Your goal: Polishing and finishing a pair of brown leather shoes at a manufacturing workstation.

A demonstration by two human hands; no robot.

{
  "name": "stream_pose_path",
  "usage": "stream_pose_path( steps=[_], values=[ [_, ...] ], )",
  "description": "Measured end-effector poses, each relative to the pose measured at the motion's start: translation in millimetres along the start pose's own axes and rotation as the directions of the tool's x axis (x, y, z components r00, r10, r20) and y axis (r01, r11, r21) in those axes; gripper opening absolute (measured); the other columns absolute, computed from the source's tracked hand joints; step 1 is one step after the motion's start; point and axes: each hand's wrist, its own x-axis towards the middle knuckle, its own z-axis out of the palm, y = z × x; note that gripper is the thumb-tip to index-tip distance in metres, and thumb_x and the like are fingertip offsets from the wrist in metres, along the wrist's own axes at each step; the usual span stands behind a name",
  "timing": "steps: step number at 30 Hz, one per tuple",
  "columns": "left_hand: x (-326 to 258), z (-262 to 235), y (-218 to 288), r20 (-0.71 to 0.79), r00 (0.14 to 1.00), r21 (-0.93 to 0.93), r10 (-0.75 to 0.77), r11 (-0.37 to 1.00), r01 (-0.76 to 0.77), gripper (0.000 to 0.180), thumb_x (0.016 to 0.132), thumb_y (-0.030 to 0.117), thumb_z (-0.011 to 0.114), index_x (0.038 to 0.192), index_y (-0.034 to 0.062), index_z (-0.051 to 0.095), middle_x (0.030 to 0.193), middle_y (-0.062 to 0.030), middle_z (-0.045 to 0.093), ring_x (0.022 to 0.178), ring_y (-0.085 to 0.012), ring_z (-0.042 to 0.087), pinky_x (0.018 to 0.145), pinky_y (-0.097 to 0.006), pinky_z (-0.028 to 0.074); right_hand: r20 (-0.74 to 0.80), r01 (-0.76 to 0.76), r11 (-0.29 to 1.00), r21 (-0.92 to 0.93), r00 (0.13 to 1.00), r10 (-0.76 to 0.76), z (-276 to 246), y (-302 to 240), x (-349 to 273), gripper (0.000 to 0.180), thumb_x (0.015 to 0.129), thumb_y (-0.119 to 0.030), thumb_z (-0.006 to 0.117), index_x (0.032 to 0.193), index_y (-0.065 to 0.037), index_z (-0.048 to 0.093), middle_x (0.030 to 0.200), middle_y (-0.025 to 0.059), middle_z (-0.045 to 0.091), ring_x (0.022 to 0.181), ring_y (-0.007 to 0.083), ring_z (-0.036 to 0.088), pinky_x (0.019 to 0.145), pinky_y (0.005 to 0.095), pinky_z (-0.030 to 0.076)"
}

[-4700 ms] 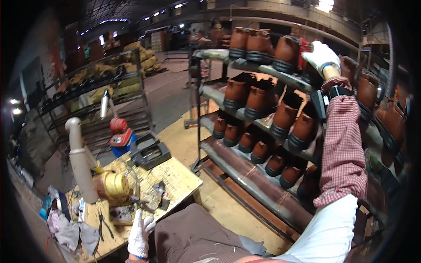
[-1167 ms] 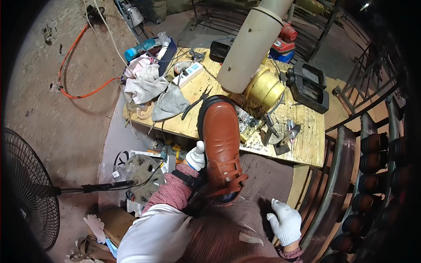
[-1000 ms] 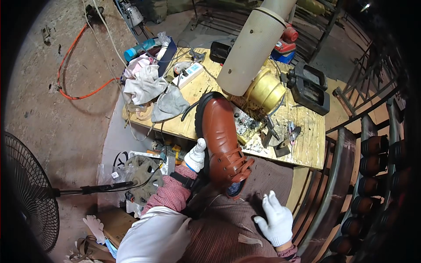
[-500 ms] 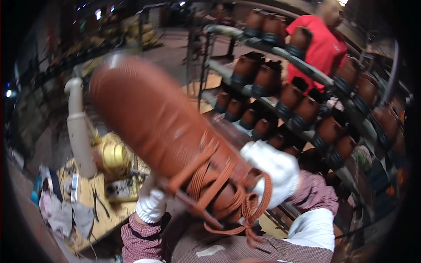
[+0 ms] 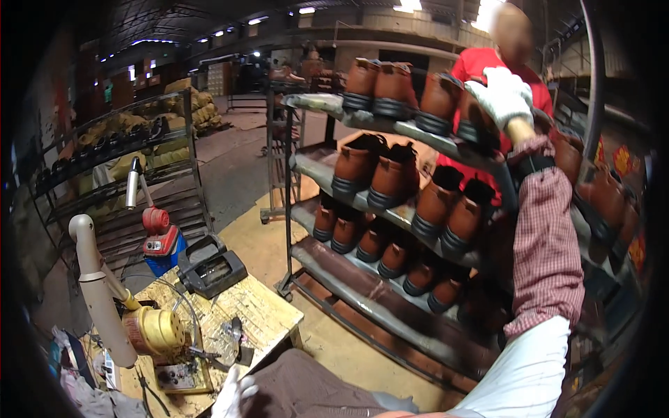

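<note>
My right hand, in a white knitted glove, reaches up to the rack's top shelf at the far right. Its fingers are closed on a brown leather boot with a dark sole; the glove covers the upper part of it. Just left of it stands another brown boot. Low in the picture, near the edge of the workbench, my left hand is also gloved in white. Its fingers are apart and nothing is in them.
A metal rack carries several pairs of brown boots on tiered shelves. Behind it stands a person in a red shirt. On the wooden workbench are a yellow machine, a black tray-like part and pliers.
The laced brown boot, earlier close up between both hands, is no longer there. My right arm has stretched up to the top shelf, and my left hand has dropped low. The view has lifted.
</note>
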Motion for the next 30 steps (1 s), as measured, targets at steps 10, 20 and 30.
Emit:
stream_pose_path(
  steps=[10, 20, 30],
  values=[
    [-41.0, 17.5, -18.7, -0.252, 0.911, 0.367, 0.327, 0.903, -0.223, 0.050, 0.112, 0.037, 0.057, 0.153, 0.0069, 0.053, 0.124, -0.0142, 0.071, 0.106, -0.0229, 0.070, 0.094, -0.035, 0.055, 0.077, 0.001, 0.923, 0.385, 0.996, -0.033, 31.0, -90.9, 19.2, 0.041, 0.098, -0.045, 0.060, 0.115, -0.010, 0.072, 0.118, 0.0194, 0.075, 0.113, 0.0366, 0.072, 0.094, 0.0476, 0.057],
    [-26.9, 136.6, 0.0, 0.197, 0.937, -0.233, 0.290, 0.942, -0.243, 0.101, 0.100, 0.076, 0.049, 0.170, 0.0076, 0.024, 0.164, -0.0181, 0.040, 0.149, -0.0310, 0.043, 0.125, -0.049, 0.034, -0.541, 0.847, 0.058, 0.528, 0.389, -0.746, -139.8, -117.0, -345.4, 0.028, 0.094, -0.024, 0.072, 0.115, -0.006, 0.069, 0.103, 0.0148, 0.069, 0.075, 0.0248, 0.069, 0.063, 0.0346, 0.054],
    [-105.4, -64.4, -31.8, -0.360, 0.873, -0.422, 0.330, 0.777, -0.468, 0.094, 0.099, 0.080, 0.045, 0.161, 0.0101, 0.040, 0.152, -0.0181, 0.056, 0.135, -0.0372, 0.060, 0.111, -0.056, 0.055, -0.634, 0.261, -0.590, 0.764, 0.130, -0.763, -126.5, -205.9, -462.5, 0.062, 0.081, -0.027, 0.082, 0.134, 0.000, 0.067, 0.127, 0.0221, 0.072, 0.067, 0.0307, 0.070, 0.058, 0.0377, 0.054]
  ],
)
